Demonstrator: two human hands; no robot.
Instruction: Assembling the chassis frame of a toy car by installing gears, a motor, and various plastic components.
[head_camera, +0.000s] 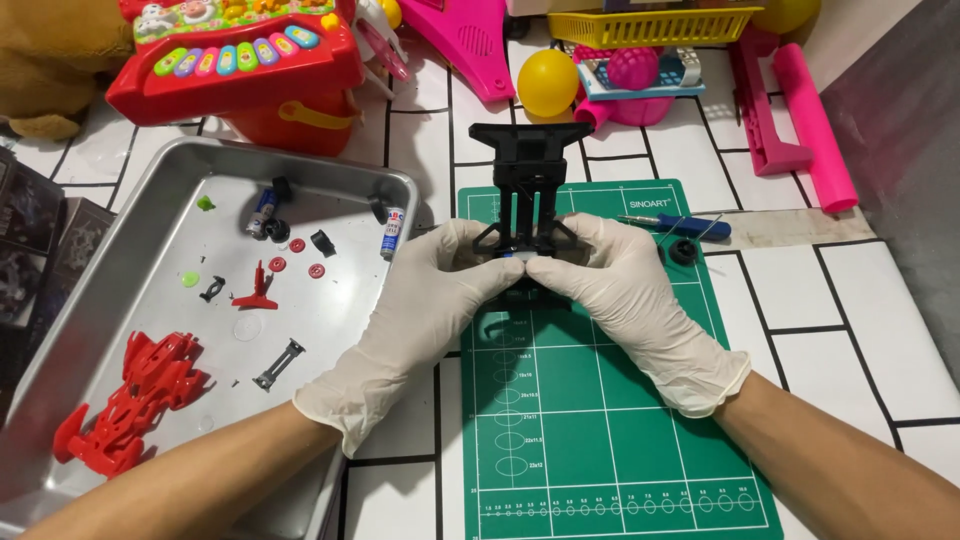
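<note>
A black toy car chassis (530, 165) lies lengthwise on the green cutting mat (600, 420), its wide end pointing away from me. Both hands wear white gloves. My left hand (420, 310) grips the chassis's near part from the left, and my right hand (625, 295) grips it from the right, with the thumbs and fingertips meeting at the middle. The near end of the chassis is hidden under the fingers.
A metal tray (120, 230) at left holds a red car body shell (130, 400), two small batteries (392, 232), red gears and small black parts. A blue-handled screwdriver (690, 225) and a black wheel (683, 251) lie by the mat's far right. Colourful toys crowd the back.
</note>
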